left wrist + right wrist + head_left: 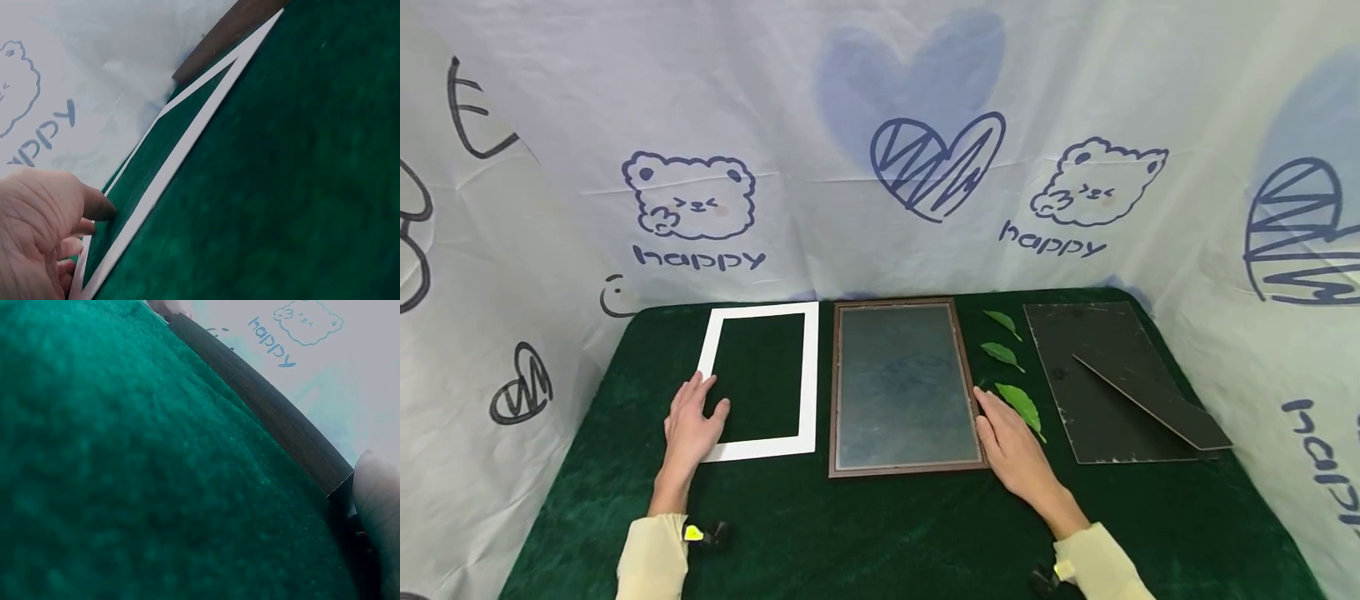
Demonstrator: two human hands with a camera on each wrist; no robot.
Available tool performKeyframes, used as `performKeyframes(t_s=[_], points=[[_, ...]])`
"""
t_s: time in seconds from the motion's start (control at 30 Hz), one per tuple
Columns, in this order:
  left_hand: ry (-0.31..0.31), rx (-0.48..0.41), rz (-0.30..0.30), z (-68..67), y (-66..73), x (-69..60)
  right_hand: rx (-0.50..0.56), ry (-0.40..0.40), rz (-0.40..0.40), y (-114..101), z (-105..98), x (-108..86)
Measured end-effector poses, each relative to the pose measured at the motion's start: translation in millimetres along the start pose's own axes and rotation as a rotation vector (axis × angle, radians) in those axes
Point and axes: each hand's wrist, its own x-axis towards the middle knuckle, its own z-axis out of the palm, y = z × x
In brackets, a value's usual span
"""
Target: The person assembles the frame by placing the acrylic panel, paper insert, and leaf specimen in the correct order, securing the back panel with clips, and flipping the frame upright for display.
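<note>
A white rectangular picture mat lies on the green cloth at the left. My left hand rests over its left border, fingers nearly straight and thumb over the opening; in the left wrist view the thumb is apart from the other fingers. In the middle lies a brown wooden picture frame with a glass pane. My right hand touches the frame's right side near the lower corner, its fingers extended. From the right wrist view, the frame's near edge runs toward that hand, which is partly cut off.
Green leaves lie in a column right of the frame. Farther right is a black backing board with a raised stand flap. The green cloth covers the table, and white printed curtains hang behind and beside it.
</note>
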Motion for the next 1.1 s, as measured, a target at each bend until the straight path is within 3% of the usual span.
performKeyframes(t_s=[0.27,0.43,0.67,0.9,1.1], points=[[0.118,-0.079,0.052,-7.3,-21.2,-1.3,0.006,-0.012,0.006,1,4,0.7],[0.214,-0.094,0.081,-3.7,-26.9,-4.4,0.004,-0.015,0.019,0,6,-1.9],[0.343,-0.057,-0.008,2.7,-26.2,-5.1,0.000,-0.002,0.010,1,3,-1.8],[0.353,0.000,-0.022,4.2,-27.6,-0.6,0.001,0.009,0.007,3,2,-1.1],[0.364,-0.008,-0.012,4.4,-26.3,2.5,-0.003,0.014,0.004,3,1,0.4]])
